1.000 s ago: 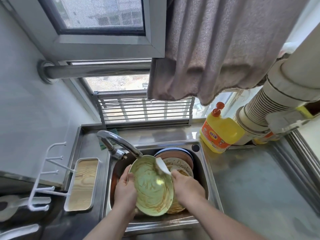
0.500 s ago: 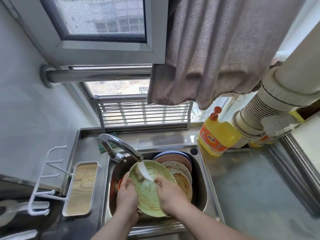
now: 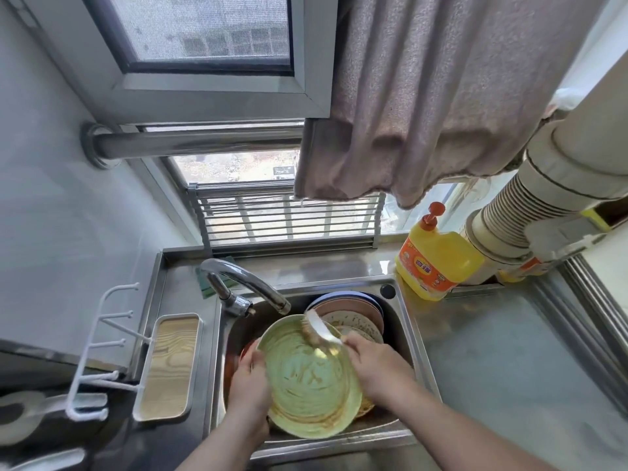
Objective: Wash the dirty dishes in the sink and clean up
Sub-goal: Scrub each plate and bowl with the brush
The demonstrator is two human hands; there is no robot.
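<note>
A light green plate [image 3: 307, 379] smeared with brown sauce is tilted over the steel sink [image 3: 413, 329]. My left hand [image 3: 249, 382] grips its left rim. My right hand [image 3: 375, 363] holds a white-handled dish brush [image 3: 317, 329], whose bristles lie on the plate's upper part just under the faucet [image 3: 244, 283] spout. Behind the plate, several more dirty plates [image 3: 353, 316] are stacked in the sink, partly hidden.
A yellow detergent bottle [image 3: 436, 258] with a red pump stands on the steel counter [image 3: 516, 362] right of the sink. A wood-bottomed tray [image 3: 170, 365] and white hook rack [image 3: 102, 355] lie to the left. A towel [image 3: 424, 96] hangs overhead, beside a ribbed vent duct [image 3: 530, 198].
The brush swept from the plate's upper right to its upper left and now sits back near the top middle. The left hand keeps its hold on the rim.
</note>
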